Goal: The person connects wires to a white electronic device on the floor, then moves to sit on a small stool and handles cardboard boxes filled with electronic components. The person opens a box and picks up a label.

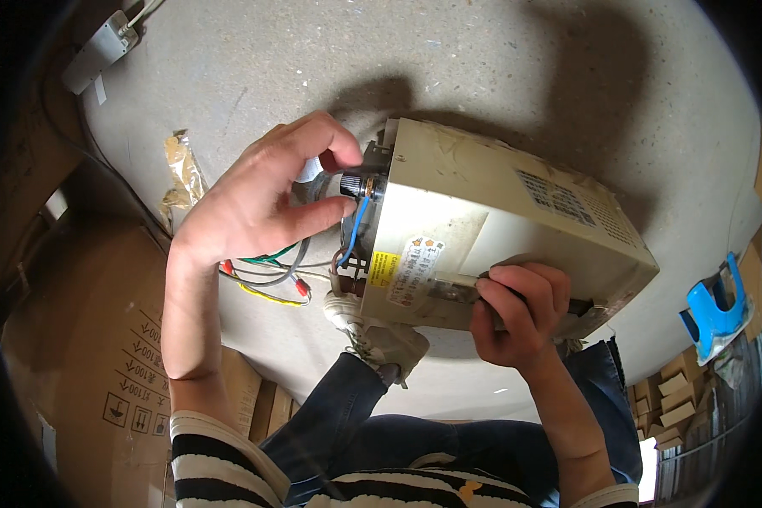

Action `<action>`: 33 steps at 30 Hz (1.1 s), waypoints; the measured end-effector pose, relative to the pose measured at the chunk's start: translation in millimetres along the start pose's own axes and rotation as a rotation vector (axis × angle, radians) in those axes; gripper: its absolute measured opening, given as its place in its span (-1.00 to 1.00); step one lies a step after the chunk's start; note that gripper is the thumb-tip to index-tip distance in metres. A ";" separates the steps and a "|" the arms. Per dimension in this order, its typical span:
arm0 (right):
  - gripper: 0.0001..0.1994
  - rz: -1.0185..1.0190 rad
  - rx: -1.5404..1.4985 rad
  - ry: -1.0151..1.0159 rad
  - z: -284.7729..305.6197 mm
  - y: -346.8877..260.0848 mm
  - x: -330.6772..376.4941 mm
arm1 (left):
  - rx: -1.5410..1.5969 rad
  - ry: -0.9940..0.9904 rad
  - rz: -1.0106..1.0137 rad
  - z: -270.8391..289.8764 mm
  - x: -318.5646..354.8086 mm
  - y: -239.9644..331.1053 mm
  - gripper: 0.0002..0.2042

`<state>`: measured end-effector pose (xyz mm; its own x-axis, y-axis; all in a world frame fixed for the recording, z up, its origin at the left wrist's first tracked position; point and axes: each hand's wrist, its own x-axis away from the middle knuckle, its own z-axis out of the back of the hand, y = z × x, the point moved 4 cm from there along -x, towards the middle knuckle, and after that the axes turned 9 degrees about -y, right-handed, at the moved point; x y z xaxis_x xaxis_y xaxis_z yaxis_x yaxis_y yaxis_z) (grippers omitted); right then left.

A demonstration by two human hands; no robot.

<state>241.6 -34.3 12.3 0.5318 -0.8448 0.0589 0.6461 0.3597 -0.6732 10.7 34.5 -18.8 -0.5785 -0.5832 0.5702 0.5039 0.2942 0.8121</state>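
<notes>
A beige metal box (pixel 474 212), perhaps an electrical power unit, rests tilted in front of me. My right hand (pixel 523 309) is curled round the carrying handle (pixel 580 306) on its near face; the grip itself is mostly covered by the fingers. At the box's left end my left hand (pixel 271 178) is spread, thumb and forefinger apart on either side of a black ribbed terminal knob (pixel 352 184). The thumb tip is close to the knob; whether it touches I cannot tell. A blue wire (pixel 358 229) runs down from beside that knob.
Loose wires with red connectors (pixel 302 288) lie left of the box. A power strip (pixel 100 52) is at the far left, with brown tape (pixel 184 173) nearer. Cardboard boxes (pixel 102 356) stand left; a blue plastic piece (pixel 720 305) lies right. My shoe (pixel 398 351) is below the box.
</notes>
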 end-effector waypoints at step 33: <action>-0.77 -0.007 -0.037 -0.036 2.8 -2.3 -2.1 | 0.003 0.142 -0.250 -6.5 3.3 -22.7 -0.75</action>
<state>240.6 -32.2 15.8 0.5474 -0.8320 0.0900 0.6293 0.3384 -0.6997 1.6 21.0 -36.2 -0.5889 -0.7381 0.3291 0.3544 0.1300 0.9260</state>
